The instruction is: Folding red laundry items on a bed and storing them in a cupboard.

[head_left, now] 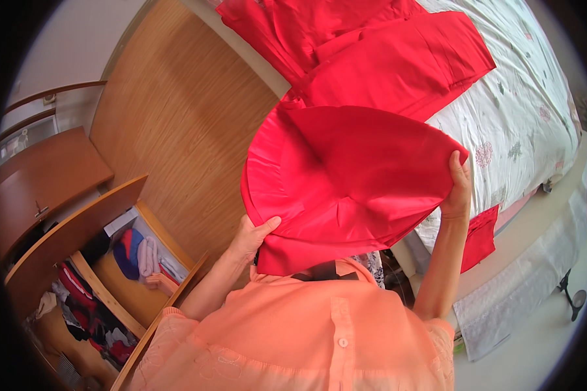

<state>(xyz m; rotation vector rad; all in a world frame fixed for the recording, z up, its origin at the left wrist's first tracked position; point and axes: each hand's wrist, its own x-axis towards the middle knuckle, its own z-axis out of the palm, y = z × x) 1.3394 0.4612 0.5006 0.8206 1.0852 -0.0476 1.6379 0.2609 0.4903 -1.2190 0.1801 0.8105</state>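
A large piece of shiny red cloth (365, 169) is spread between my two hands in front of my chest, sagging into a hollow with its edge curving round. My left hand (246, 240) pinches its lower left edge, thumb on top. At the right-hand corner, my right hand (458, 188) grips the edge with its fingers curled. Beyond the held part, folded layers of red cloth (398, 62) lie over the bed; whether they are one piece with it I cannot tell. Another bit of red cloth (480, 241) hangs by the bed's side, near my right forearm.
The bed (522, 124) has a pale sheet with a small plant print. To the left, open wooden drawers (78, 287) hold rolled and folded clothes (137, 253). Wood-look flooring (182, 124) runs between. A whitish cloth (522, 296) hangs at the lower right.
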